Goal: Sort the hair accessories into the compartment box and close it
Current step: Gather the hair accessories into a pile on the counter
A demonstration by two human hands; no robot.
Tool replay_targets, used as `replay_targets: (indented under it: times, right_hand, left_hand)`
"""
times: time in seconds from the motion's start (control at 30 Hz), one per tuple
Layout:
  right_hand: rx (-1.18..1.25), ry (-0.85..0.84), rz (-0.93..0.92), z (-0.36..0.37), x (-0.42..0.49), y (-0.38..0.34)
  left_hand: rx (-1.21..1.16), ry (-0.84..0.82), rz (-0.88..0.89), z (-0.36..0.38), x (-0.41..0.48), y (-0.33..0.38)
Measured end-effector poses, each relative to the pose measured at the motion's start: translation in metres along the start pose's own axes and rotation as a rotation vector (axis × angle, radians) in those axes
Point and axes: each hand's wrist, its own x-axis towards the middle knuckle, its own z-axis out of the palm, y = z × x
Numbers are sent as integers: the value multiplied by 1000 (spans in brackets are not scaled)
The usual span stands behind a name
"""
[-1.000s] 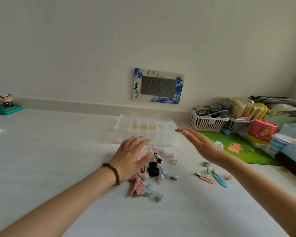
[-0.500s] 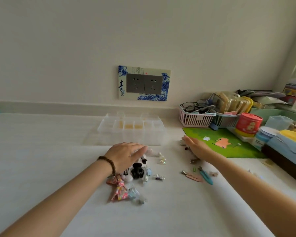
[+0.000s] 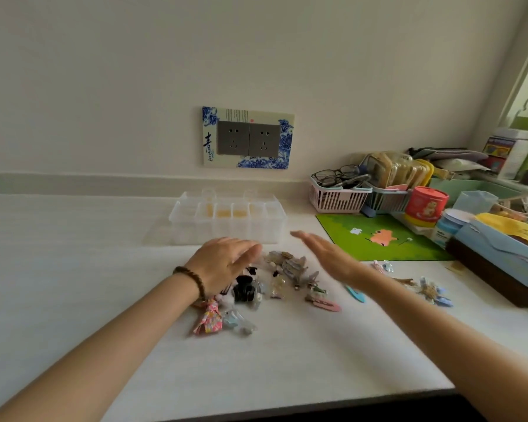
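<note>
- The left hand [image 3: 223, 263] lay flat with fingers spread and extended, holding nothing, over the left edge of a heap of hair accessories [image 3: 282, 274]; a brown beaded bracelet [image 3: 191, 280] circled its wrist.
- The right hand [image 3: 326, 257] stood on edge, palm turned inward, fingers straight and together, empty, at the heap's right side.
- The heap sat on the pale, matte desk [image 3: 73, 269]: a glossy black claw clip [image 3: 244, 292], a floral fabric bow [image 3: 208, 318], a flat pink snap clip [image 3: 326, 305], a blue snap clip [image 3: 355, 294], plus small clear and metallic pieces.
- A few fabric pieces [image 3: 433, 293] lay apart to the right.
- The translucent plastic compartment box [image 3: 229, 220], rectangular with upright dividers, stood open just behind the hands, near the wall.
</note>
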Motion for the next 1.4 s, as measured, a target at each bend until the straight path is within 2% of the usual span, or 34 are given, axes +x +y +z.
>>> replay_targets:
  times: [0.07,0.17,0.27,0.33,0.7,0.9,1.03,1.17,1.3,1.4]
  right_hand:
    - [-69,98,2,-32,-14,15]
    - [-207,223,170,-75,-43,51]
    - [-275,200,326,-91,-76,83]
    - [-309,169,347,-86,-89,89]
    - [-279,111,49,23,-41,15]
    - [59,85,-36,57,-31,-19]
    - [-179,17,-119,34,-40,-2]
    - [-220,-70,-65,54,-39,-1]
    - [-329,-116,-94,87,-30,-12]
    - [-301,-117,-113,83,-25,-18]
  left_hand:
    - [37,46,15,-2,-7,-2]
    - [104,46,4,0,-18,0]
    - [105,21,-41,7,-25,6]
    - [113,15,-58,12,-26,9]
    - [115,7,-89,14,-25,8]
    - [57,59,-43,8,-29,7]
    - [-4,-59,-131,-15,-52,-21]
    - [-2,-191,-205,-8,-65,-34]
    - [-29,-183,-212,6,-61,-18]
    - [31,-172,-231,7,-59,-18]
